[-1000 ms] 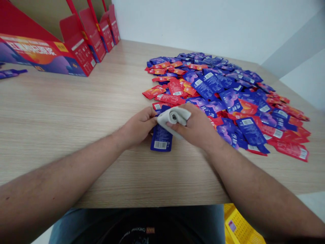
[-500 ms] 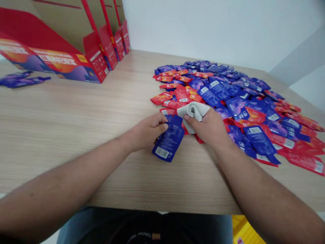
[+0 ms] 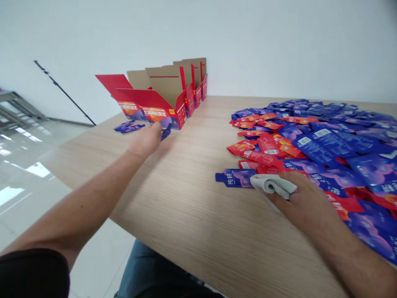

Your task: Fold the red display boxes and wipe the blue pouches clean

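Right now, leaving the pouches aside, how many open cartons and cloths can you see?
Open red cartons: 4
Pale grey cloth: 1
Total: 5

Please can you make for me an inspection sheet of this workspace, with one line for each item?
Surface: light wood-grain table.
Job's things: grey cloth touching a blue spout pouch at the edge of a heap of red and blue pouches.
Clutter: small group of blue pouches beside open red cardboard boxes.
Hands: right hand grips the cloth on the table; left hand reaches toward the boxes, and a pouch shows past it, held or not unclear.
Cables: nothing seen on the table; a thin black line by the wall is unclear.
Surroundings: white wall, shiny floor.
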Demonstrator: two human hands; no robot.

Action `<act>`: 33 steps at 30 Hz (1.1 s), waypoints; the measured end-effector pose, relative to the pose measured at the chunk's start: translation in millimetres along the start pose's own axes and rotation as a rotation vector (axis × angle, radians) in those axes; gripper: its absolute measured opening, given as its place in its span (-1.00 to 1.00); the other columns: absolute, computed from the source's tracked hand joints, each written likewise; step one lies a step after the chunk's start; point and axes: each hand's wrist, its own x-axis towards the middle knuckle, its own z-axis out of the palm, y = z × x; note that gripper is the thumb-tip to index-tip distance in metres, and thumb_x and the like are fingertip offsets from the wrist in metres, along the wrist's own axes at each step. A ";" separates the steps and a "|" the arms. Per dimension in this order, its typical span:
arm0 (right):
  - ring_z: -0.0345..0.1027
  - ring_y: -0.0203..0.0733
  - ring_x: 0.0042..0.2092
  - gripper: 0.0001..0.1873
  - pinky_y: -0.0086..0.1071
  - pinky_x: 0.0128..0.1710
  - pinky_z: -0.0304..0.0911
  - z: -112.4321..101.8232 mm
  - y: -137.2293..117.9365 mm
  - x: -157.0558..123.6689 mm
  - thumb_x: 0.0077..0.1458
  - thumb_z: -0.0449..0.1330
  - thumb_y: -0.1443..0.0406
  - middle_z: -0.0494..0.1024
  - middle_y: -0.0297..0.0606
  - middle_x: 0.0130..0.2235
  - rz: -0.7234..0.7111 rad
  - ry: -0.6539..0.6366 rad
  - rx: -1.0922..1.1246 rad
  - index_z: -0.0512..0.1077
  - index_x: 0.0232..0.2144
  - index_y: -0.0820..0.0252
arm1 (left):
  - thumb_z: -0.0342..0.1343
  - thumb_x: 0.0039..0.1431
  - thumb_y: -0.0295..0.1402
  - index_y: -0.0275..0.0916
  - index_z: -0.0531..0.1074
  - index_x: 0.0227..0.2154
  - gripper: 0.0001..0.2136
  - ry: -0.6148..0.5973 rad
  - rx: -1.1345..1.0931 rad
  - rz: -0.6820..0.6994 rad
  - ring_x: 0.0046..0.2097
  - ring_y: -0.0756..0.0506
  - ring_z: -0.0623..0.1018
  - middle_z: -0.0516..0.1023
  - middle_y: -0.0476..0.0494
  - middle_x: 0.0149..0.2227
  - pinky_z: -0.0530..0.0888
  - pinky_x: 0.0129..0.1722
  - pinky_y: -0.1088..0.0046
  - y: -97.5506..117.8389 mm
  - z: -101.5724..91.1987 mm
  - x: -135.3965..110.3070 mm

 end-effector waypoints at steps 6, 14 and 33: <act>0.44 0.08 -0.27 -0.74 -0.12 -0.36 0.34 9.6 4.2 -2.4 0.17 0.15 0.05 0.54 -0.16 -0.29 -0.050 -0.029 -0.022 0.49 -0.25 0.06 | -0.11 0.30 -0.42 -0.41 0.30 0.18 -0.58 0.030 0.005 0.027 0.19 -0.29 0.38 0.43 -0.41 0.16 0.28 0.18 0.18 -48.9 15.7 5.1; 0.45 0.06 -0.22 -0.73 -0.12 -0.27 0.37 11.2 0.9 -3.7 0.16 0.18 0.07 0.54 -0.15 -0.25 -0.046 -0.058 0.012 0.51 -0.21 0.08 | -0.09 0.32 -0.27 -0.27 0.54 -0.07 -0.65 -0.214 -0.149 0.406 0.02 -0.15 0.55 0.62 -0.20 -0.03 0.42 0.08 0.36 32.9 38.4 -60.9; 0.37 0.08 -0.09 -0.69 -0.08 -0.11 0.30 -4.4 -5.7 5.6 0.18 0.20 0.09 0.54 -0.09 -0.17 0.084 0.040 0.020 0.50 -0.16 0.18 | 0.21 -0.06 0.09 -0.27 0.52 -0.16 -0.46 -0.494 0.018 0.509 -0.08 -0.35 0.52 0.54 -0.39 -0.13 0.44 -0.12 0.21 176.3 40.4 -68.3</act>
